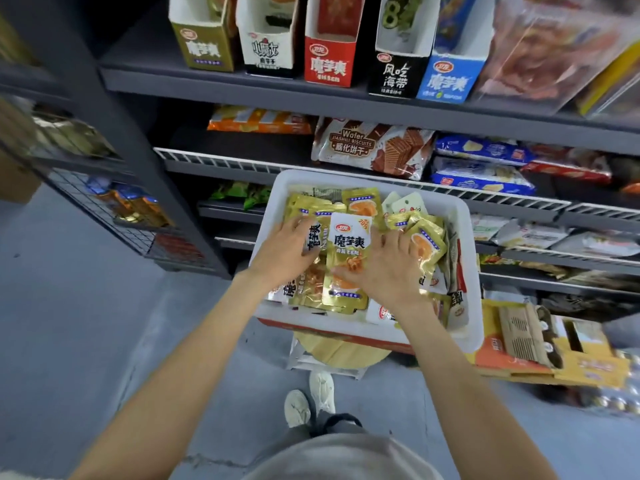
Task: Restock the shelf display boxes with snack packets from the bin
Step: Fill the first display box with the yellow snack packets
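Head view is showing both hands in the white plastic bin (464, 216). Left hand (291, 247) and right hand (388, 268) are lying flat, gripping nothing, on shiny gold snack packets (348, 258). Slippery packets could be sliding away before reaching the gold cardboard display box (204, 39).

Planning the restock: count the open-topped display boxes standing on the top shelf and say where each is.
5, in a row left to right: gold box, white-and-black box, red box, black box, blue box. More may sit beyond the frame or behind the clear bags on the right.
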